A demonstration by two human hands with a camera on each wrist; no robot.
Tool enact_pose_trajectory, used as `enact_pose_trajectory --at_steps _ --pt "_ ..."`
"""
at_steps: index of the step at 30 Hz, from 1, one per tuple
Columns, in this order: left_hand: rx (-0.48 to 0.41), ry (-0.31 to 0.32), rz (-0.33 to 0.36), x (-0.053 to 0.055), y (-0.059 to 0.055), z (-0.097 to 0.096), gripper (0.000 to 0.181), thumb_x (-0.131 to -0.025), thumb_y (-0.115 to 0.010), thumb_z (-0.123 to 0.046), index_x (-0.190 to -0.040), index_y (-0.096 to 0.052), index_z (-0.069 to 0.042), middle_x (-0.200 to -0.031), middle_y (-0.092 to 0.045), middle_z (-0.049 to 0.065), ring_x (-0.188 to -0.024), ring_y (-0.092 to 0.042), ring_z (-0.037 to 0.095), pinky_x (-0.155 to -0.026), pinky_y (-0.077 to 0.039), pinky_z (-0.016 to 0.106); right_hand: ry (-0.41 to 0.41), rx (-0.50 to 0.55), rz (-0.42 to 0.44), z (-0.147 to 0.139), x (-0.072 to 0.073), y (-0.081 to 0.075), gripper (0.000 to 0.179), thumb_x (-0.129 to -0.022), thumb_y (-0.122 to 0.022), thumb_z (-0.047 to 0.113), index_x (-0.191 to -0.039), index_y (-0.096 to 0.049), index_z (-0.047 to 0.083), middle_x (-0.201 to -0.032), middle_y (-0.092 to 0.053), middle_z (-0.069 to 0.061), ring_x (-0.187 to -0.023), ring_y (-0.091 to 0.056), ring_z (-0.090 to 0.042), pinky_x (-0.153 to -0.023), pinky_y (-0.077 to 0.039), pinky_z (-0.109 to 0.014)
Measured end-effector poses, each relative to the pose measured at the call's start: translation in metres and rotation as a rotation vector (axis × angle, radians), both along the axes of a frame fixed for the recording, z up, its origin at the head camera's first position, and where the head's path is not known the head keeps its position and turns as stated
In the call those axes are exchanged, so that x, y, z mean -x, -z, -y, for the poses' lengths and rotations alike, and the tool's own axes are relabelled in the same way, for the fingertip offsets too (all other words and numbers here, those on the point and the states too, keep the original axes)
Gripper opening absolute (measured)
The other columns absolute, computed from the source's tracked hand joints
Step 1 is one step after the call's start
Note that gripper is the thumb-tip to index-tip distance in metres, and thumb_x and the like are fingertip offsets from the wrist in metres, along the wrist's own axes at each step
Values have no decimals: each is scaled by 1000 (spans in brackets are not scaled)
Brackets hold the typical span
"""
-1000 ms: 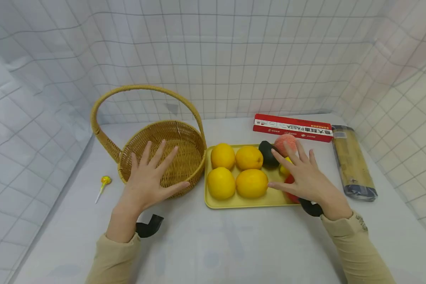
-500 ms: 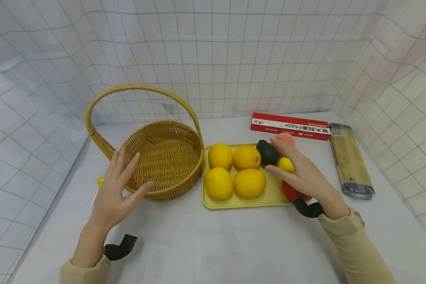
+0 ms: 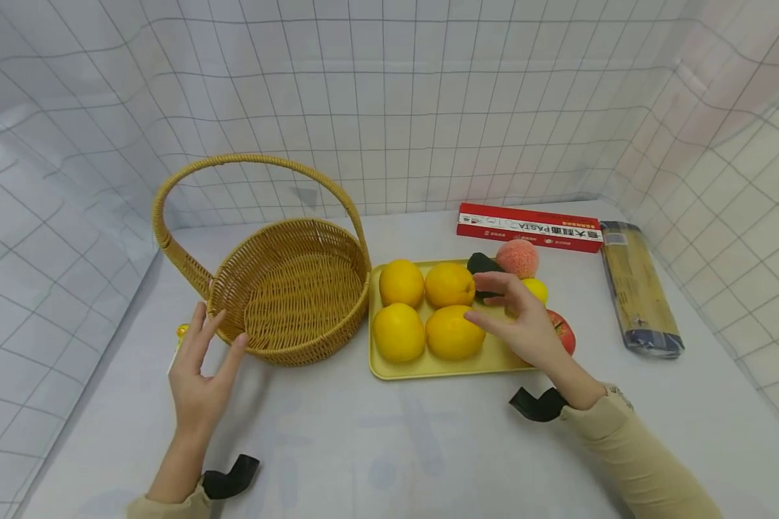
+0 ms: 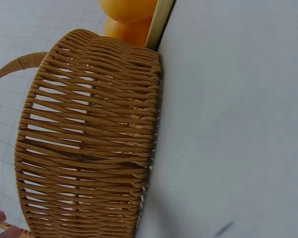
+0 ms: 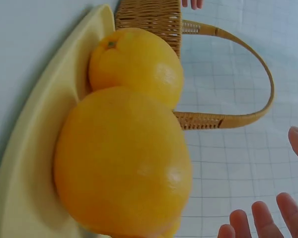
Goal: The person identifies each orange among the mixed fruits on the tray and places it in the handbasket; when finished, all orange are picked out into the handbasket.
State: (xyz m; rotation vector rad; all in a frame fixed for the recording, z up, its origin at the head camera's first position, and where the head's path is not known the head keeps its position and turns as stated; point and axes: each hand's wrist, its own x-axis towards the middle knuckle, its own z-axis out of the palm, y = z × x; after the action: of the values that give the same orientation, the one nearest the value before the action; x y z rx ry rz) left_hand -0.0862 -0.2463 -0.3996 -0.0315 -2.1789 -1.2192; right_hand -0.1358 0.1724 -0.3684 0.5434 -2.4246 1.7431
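Note:
My left hand (image 3: 197, 393) is at the near left rim of the wicker basket (image 3: 314, 352), fingers spread and slightly bent. In the left wrist view the basket's woven side (image 4: 89, 134) fills the left half, with fingertips at the lower left edge. My right hand (image 3: 526, 324) hovers over the yellow tray (image 3: 493, 358), thumb and fingers apart beside the front right orange-yellow fruit (image 3: 456, 333). That fruit looms large in the right wrist view, with fingertips (image 5: 262, 218) away from it. Three more such fruits stand around it, including the front left one (image 3: 399, 333). Neither hand holds anything.
Beyond my right hand lie a dark green avocado (image 3: 483, 265), a fuzzy pink ball (image 3: 518, 258), a small yellow fruit (image 3: 536, 290) and a red fruit (image 3: 561, 331). A red pasta box (image 3: 529, 227) and a noodle packet (image 3: 643, 288) lie behind and right. A lollipop (image 3: 182, 331) is partly hidden.
My left hand has moved from over the basket to its near left side. My right hand has drawn lower and left to the front fruit, its fingers closer together.

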Motion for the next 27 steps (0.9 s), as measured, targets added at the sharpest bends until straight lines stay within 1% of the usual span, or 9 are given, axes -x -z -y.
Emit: enact_pose_trajectory --at_steps 2,4,6,8,10,13,17,21,27 --pt "-20 -14 -3 1 6 0 44 -79 -69 5 -122 -60 2 -145 -39 7 -134 -34 26 -104 -30 19 7 5 16 4 -1 5 50 -81 -72 4 -126 -50 4 -128 -52 -13 -116 -49 -22 -98 -44 -37" --pt "-40 -19 11 2 11 0 42 -79 -69 6 -120 -61 4 -145 -39 9 -133 -35 27 -103 -32 17 9 3 33 7 -3 9 51 -80 -73 2 -126 -50 2 -129 -51 -15 -117 -48 -27 -101 -42 -40" --pt "-62 -22 41 2 14 0 40 -79 -69 4 -118 -62 4 -147 -37 7 -134 -34 25 -102 -34 16 14 -7 42 11 -5 10 52 -79 -73 0 -126 -49 0 -129 -50 -17 -118 -47 -33 -103 -39 -46" --pt "-87 -16 65 1 16 0 38 -80 -70 1 -118 -61 4 -148 -35 5 -134 -33 23 -102 -36 17 20 -23 45 16 -10 5 51 -79 -72 -1 -125 -49 -3 -128 -50 -20 -118 -45 -37 -103 -37 -50" --pt "-123 -5 82 2 18 0 37 -82 -70 0 -117 -61 6 -149 -33 5 -135 -32 22 -102 -36 18 28 -35 50 20 -14 0 50 -80 -72 -1 -124 -49 -4 -127 -49 -23 -118 -44 -39 -104 -35 -52" --pt "-182 9 101 3 20 1 36 -83 -69 -1 -116 -59 9 -149 -32 6 -135 -31 22 -99 -39 16 39 -60 53 23 -20 -6 49 -80 -72 0 -123 -49 -6 -125 -50 -23 -119 -43 -36 -105 -33 -52" --pt "-261 25 110 4 23 3 35 -83 -68 2 -115 -57 12 -149 -32 9 -135 -31 24 -93 -42 13 46 -58 52 24 -21 -2 49 -80 -72 0 -123 -50 -5 -124 -51 -21 -121 -43 -33 -107 -31 -52" --pt "-328 46 96 5 24 4 35 -81 -67 8 -114 -57 14 -148 -31 13 -134 -32 26 -91 -43 12 53 -38 37 24 -20 3 49 -80 -73 1 -123 -51 -5 -123 -51 -20 -120 -43 -35 -106 -31 -52" --pt "-356 52 84 6 23 5 35 -80 -66 10 -113 -57 16 -147 -33 13 -130 -37 26 -91 -44 14 62 -10 20 27 -19 8 47 -79 -72 -1 -120 -51 -7 -120 -52 -21 -115 -45 -36 -103 -33 -55"
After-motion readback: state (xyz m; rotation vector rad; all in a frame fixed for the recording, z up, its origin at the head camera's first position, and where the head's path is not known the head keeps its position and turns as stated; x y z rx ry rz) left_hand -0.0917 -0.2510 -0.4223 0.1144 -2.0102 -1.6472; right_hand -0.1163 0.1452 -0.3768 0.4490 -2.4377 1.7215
